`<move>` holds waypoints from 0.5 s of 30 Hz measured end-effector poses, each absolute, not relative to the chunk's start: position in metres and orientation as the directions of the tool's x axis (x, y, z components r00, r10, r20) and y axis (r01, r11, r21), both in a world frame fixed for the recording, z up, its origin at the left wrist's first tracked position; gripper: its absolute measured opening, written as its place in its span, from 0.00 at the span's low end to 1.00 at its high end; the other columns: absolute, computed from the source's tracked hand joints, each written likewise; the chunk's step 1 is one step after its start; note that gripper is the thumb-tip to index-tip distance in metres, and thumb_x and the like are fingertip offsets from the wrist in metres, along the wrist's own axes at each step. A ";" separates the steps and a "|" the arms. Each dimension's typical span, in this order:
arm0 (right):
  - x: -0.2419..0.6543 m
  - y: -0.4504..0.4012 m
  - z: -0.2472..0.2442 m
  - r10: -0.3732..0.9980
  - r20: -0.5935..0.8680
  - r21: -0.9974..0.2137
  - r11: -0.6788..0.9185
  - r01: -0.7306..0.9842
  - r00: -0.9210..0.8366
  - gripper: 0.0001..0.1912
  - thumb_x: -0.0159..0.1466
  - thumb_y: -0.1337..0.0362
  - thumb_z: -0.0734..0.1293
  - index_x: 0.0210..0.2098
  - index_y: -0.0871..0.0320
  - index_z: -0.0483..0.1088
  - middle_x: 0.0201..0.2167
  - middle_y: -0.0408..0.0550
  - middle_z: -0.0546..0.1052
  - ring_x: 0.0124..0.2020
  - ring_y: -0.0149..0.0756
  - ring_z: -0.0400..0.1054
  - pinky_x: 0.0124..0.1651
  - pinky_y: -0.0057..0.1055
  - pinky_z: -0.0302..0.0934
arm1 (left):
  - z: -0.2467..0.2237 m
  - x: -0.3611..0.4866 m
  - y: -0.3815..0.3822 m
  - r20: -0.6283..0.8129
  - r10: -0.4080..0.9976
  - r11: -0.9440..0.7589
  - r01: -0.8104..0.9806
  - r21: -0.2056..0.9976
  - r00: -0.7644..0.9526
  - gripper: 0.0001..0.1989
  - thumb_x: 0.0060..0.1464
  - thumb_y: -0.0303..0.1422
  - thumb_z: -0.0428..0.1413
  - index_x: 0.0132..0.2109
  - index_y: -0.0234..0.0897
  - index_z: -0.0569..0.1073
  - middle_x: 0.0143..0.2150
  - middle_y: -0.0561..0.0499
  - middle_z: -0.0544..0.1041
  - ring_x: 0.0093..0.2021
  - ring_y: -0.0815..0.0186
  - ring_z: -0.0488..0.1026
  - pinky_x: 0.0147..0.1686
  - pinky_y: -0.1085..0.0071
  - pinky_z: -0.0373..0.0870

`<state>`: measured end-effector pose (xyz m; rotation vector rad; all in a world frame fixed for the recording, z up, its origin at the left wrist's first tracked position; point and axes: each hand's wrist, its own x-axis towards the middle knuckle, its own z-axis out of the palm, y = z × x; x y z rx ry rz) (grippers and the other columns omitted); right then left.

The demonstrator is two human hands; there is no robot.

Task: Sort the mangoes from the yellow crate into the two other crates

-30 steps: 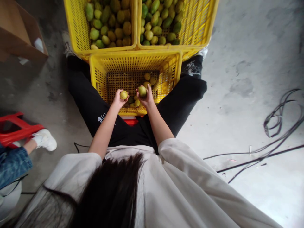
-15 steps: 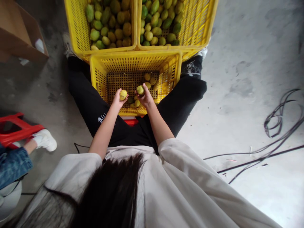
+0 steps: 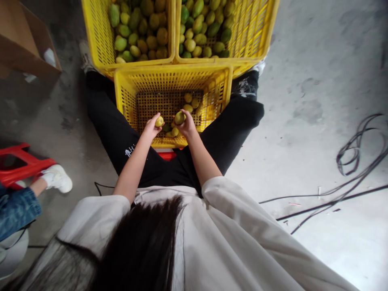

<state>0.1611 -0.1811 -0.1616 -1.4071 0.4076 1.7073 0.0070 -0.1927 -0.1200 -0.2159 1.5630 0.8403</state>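
Note:
Over the near yellow crate point(image 3: 172, 69), my left hand point(image 3: 152, 126) has its fingers wrapped round a yellow fruit point(image 3: 159, 121). Just to its right, my right hand point(image 3: 187, 124) grips a greener, olive-toned fruit point(image 3: 180, 117) between thumb and fingers. The two hands are close but apart. Inside the crate, several yellowish fruits point(image 3: 188, 98) lie at the right side of its dark perforated bottom, and a few more point(image 3: 175, 131) lie below my hands, partly hidden.
Two larger yellow crates point(image 3: 133, 64) point(image 3: 251, 30) with green and yellow fruits stand beyond. A cardboard box point(image 3: 33, 36), red stool point(image 3: 27, 165) and another person's white shoe point(image 3: 59, 178) are at left. Black cables point(image 3: 318, 196) cross the floor at right.
Both fruits have been turned within my fingers. My left-hand fingers have shifted over the yellow fruit, and its end now faces up. The crates have not moved.

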 end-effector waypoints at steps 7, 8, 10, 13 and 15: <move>0.159 -0.181 -0.176 0.449 -0.894 -0.291 -0.614 -0.734 -0.021 0.11 0.79 0.49 0.75 0.48 0.46 0.75 0.34 0.38 0.81 0.37 0.37 0.82 0.39 0.30 0.82 | -0.119 0.006 -0.192 -0.931 0.322 0.696 -0.625 0.355 -0.171 0.09 0.75 0.37 0.69 0.45 0.44 0.79 0.31 0.57 0.81 0.27 0.69 0.80 0.32 0.75 0.75; 0.159 -0.180 -0.179 0.438 -0.899 -0.273 -0.619 -0.737 -0.035 0.13 0.80 0.46 0.74 0.47 0.47 0.75 0.33 0.40 0.81 0.35 0.37 0.81 0.35 0.29 0.80 | -0.118 0.006 -0.191 -0.934 0.322 0.694 -0.632 0.346 -0.157 0.08 0.76 0.39 0.69 0.46 0.44 0.80 0.31 0.56 0.81 0.28 0.68 0.81 0.33 0.74 0.77; 0.159 -0.179 -0.182 0.426 -0.904 -0.259 -0.624 -0.737 -0.043 0.17 0.80 0.43 0.73 0.45 0.48 0.74 0.32 0.41 0.80 0.32 0.38 0.80 0.28 0.27 0.75 | -0.116 0.006 -0.191 -0.932 0.335 0.697 -0.628 0.345 -0.140 0.13 0.73 0.44 0.73 0.47 0.44 0.81 0.31 0.55 0.81 0.28 0.67 0.82 0.33 0.74 0.79; 0.159 -0.179 -0.180 0.434 -0.901 -0.297 -0.627 -0.721 -0.006 0.17 0.77 0.46 0.79 0.43 0.48 0.73 0.31 0.38 0.78 0.31 0.36 0.78 0.27 0.25 0.73 | -0.115 0.008 -0.190 -0.919 0.362 0.701 -0.603 0.380 -0.159 0.20 0.64 0.46 0.82 0.48 0.42 0.82 0.30 0.56 0.81 0.25 0.71 0.79 0.30 0.77 0.76; 0.159 -0.180 -0.176 0.433 -0.901 -0.312 -0.630 -0.711 0.012 0.15 0.77 0.51 0.79 0.41 0.48 0.72 0.31 0.36 0.77 0.31 0.33 0.77 0.29 0.24 0.74 | -0.116 0.009 -0.190 -0.918 0.354 0.699 -0.602 0.386 -0.178 0.21 0.63 0.43 0.83 0.47 0.41 0.81 0.30 0.55 0.82 0.25 0.72 0.78 0.30 0.78 0.75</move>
